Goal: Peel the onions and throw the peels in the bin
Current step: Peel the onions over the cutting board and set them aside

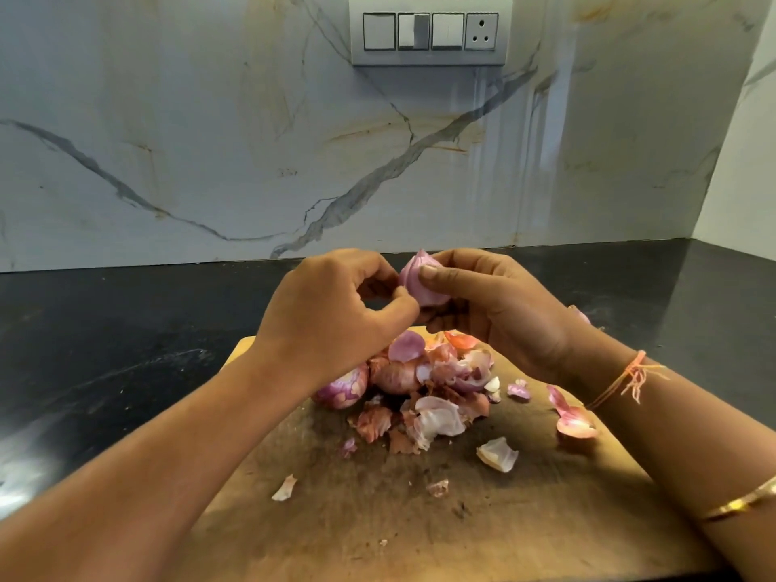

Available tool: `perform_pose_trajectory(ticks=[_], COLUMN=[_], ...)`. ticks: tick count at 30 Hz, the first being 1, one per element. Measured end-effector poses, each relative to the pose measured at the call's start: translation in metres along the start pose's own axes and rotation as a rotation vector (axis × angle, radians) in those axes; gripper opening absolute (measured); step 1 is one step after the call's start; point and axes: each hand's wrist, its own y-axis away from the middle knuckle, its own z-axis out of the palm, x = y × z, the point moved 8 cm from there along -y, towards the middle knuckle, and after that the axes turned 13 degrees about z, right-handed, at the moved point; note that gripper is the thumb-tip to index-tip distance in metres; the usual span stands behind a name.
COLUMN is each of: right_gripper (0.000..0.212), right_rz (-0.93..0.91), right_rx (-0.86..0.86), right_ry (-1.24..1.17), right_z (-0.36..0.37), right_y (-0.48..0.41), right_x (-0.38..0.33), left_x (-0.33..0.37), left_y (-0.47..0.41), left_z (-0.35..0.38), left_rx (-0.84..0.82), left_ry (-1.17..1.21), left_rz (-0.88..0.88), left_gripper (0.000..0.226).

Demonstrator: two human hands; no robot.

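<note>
White marble-look backsplash (210,119) veined in grey and ochre, grey switch plate (429,56) set high at centre, three rocker switches and a round-pin socket (481,31) mounted in it, polished black stone countertop (105,329) below, plain white side wall (743,161) met at the right corner, pale glare (17,476) reflected on the counter at left

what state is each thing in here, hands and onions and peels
held onion, lifted above the cutting board, pink flesh showing
right hand, curled round the held onion
left hand, pinching at the held onion
onion on board, lying down, skin partly on
peels, loose, heaped and scattered on the cutting board
cutting board, flat on the counter
</note>
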Motion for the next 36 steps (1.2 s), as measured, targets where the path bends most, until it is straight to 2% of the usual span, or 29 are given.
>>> perform_pose_trajectory(ticks=[4,10,13,15,18,23,29,36], right_gripper=[0.040,0.020,0.034,0.047,0.037,0.023,0.026,0.032], right_rz=[-0.045,-0.062,-0.038,0.010,0.094,0.151,0.239,0.257], right_rx=[0.005,-0.003,0.008,0.012,0.000,0.020,0.085,0.208], right_ry=[0.121,0.156,0.153,0.094,-0.036,-0.044,-0.013,-0.246], right_z=[0.003,0.004,0.002,0.000,-0.003,-0.003,-0.012,-0.031], right_y=[0.003,0.004,0.002,0.001,0.000,0.001,-0.002,-0.002], right_x=[-0.004,-0.005,-0.003,0.000,0.006,0.009,0.018,0.015], left_x=[0.002,0.008,0.013,0.016,0.021,0.022,0.014,0.014], left_y=[0.000,-0.002,-0.003,-0.003,-0.003,-0.003,-0.001,0.006], left_z=[0.000,0.001,0.002,0.004,0.008,0.009,0.012,0.020], left_rx=[-0.005,-0.041,-0.061,-0.070,-0.086,-0.148,-0.230,-0.382], left_ry=[-0.072,-0.162,-0.122,-0.079,0.006,0.053,0.002,-0.079], left_rz=[0.061,0.191,0.267,0.293,0.319,0.340,0.309,0.339], left_gripper=[0.028,0.032,0.031,0.031,0.030,0.030,0.031,0.046])
